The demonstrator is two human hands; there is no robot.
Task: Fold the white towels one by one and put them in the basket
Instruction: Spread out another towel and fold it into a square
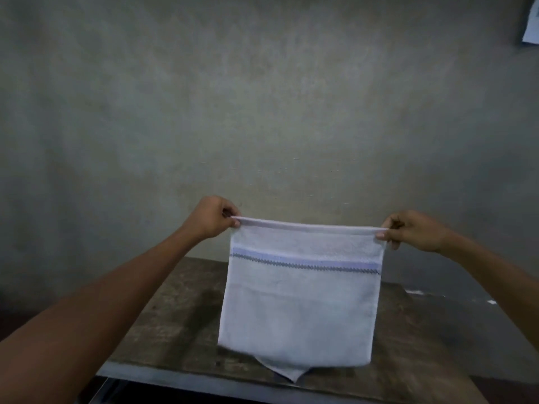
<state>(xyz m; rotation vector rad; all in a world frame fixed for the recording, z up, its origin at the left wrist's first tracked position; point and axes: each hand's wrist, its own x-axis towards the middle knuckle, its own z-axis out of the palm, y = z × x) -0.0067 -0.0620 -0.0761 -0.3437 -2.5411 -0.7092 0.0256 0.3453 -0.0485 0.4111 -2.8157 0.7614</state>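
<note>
A white towel [300,301] with a pale blue and grey zigzag band hangs upright in the air above a dark wooden table [180,316]. My left hand [213,217] pinches its top left corner. My right hand [414,231] pinches its top right corner. The top edge is stretched taut between them. The towel's lower edge hangs just above the table. A pointed corner of white cloth [288,371] shows below it, lying over the table's near edge. No basket is in view.
A bare grey plaster wall [262,97] rises right behind the table. A piece of white paper [532,27] hangs at the wall's top right corner. The table's metal-trimmed front edge [180,380] runs across the bottom.
</note>
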